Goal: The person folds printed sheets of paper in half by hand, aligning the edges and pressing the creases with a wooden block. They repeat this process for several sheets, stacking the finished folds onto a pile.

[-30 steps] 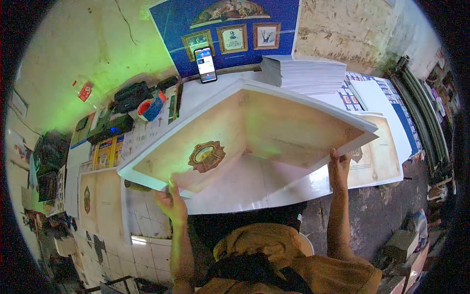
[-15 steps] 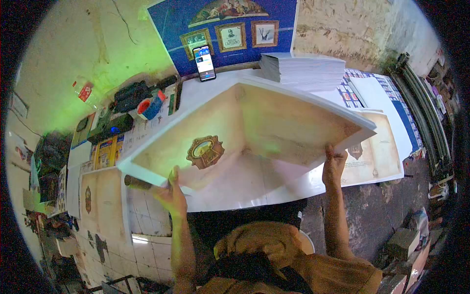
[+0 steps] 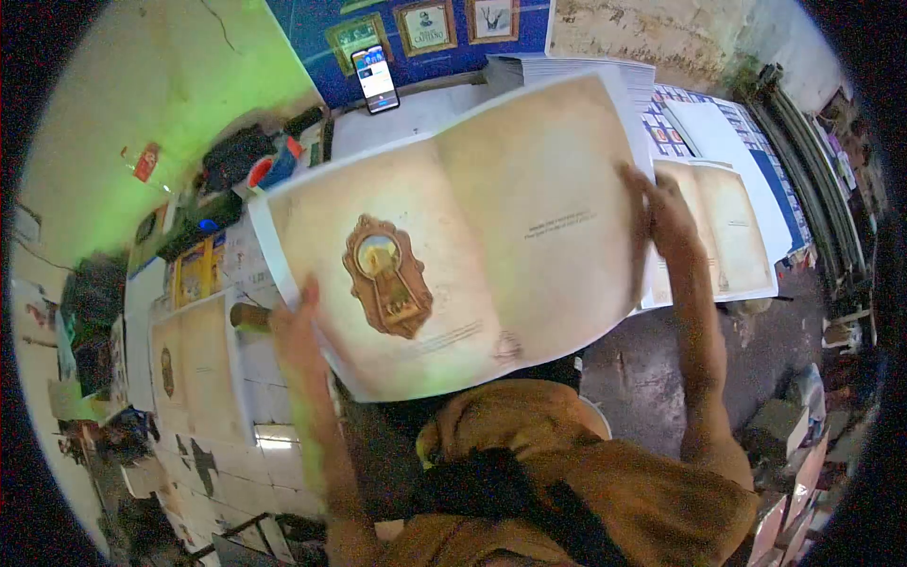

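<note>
A large printed sheet (image 3: 529,180) with a parchment-like background is stretched between my hands, its face turned up toward me. On its left half is a brown ornate keyhole picture, with small lines of text below and on the right half. My left hand (image 3: 300,326) grips the lower left edge, thumb on the front, other fingers mostly hidden. At the right edge, my right hand (image 3: 666,213) pinches the sheet, its fingers slightly blurred. Just left of my left hand is a brown cylindrical object (image 3: 250,317). The sheet bows along its middle and lower edge.
Similar printed sheets lie at the left (image 3: 203,354) and at the right (image 3: 742,227). Behind stand a thick paper stack (image 3: 590,71) and a lit phone (image 3: 376,80). Red and blue tape rolls (image 3: 272,170) sit back left. A blue poster (image 3: 326,42) is behind the table.
The sheet has tilted so its printed face turns toward me, and it flattened from a sharp fold. My right hand rose along the right side; my left moved slightly left and up.
</note>
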A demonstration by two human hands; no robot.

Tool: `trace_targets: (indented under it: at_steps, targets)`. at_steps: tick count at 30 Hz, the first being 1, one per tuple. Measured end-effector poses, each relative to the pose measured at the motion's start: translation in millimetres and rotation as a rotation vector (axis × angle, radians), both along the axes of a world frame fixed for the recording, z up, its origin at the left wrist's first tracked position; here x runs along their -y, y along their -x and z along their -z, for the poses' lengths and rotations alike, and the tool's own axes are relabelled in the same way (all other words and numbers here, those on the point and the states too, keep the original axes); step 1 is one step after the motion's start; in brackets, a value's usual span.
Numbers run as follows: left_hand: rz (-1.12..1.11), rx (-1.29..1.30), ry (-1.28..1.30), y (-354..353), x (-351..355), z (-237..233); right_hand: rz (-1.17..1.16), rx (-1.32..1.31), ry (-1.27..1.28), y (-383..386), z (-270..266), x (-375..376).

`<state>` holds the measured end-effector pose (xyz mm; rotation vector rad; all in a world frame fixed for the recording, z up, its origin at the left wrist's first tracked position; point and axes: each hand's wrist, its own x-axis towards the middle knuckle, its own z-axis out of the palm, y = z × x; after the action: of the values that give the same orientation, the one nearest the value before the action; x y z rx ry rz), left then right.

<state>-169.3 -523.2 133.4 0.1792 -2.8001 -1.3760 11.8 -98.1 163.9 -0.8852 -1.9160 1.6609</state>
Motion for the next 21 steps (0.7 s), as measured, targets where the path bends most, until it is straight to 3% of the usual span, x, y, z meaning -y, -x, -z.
trace_targets:
  at_steps: [1, 2, 4, 6, 7, 9, 11, 12, 13, 14, 16, 18, 19, 21]
  targets:
    - [0.043, -0.037, 0.173, 16, -5, -15, 0.047, -0.009, 0.037, -15, 10, 14]
    - [0.147, -0.086, 0.115, 29, -7, -28, 0.094, -0.015, 0.075, -30, 22, 26]
    - [0.353, -0.156, 0.065, 56, -31, -65, 0.075, -0.230, 0.528, -60, 56, 44]
    - [0.610, -0.204, -0.014, 103, -57, -75, 0.202, -0.369, 0.681, -77, 64, 95]
    - [0.647, -0.097, 0.120, 121, -74, -85, 0.232, -0.308, 0.772, -91, 78, 108]
    - [0.899, 0.057, 0.088, 152, -109, -77, 0.289, -0.245, 0.896, -103, 95, 132]
    - [0.916, -0.119, 0.142, 174, -151, -20, 0.340, -0.230, 0.962, -104, 98, 152]
    - [0.898, 0.079, 0.244, 154, -165, -25, 0.347, -0.212, 0.982, -107, 103, 154]
    - [1.007, 0.037, 0.225, 189, -178, 36, 0.356, -0.193, 1.004, -111, 112, 157]
    - [0.917, 0.053, 0.470, 182, -186, 51, 0.365, -0.173, 1.027, -114, 124, 159]
    - [1.050, 0.060, 0.401, 206, -183, 109, 0.381, -0.130, 1.001, -124, 155, 157]
    - [1.007, 0.227, 0.481, 197, -187, 83, 0.354, -0.132, 0.979, -128, 162, 158]
    - [0.987, 0.329, 0.534, 188, -181, 79, 0.380, -0.010, 0.996, -123, 143, 164]
    - [0.975, 0.306, 0.494, 193, -178, 90, 0.389, -0.068, 1.047, -117, 146, 167]
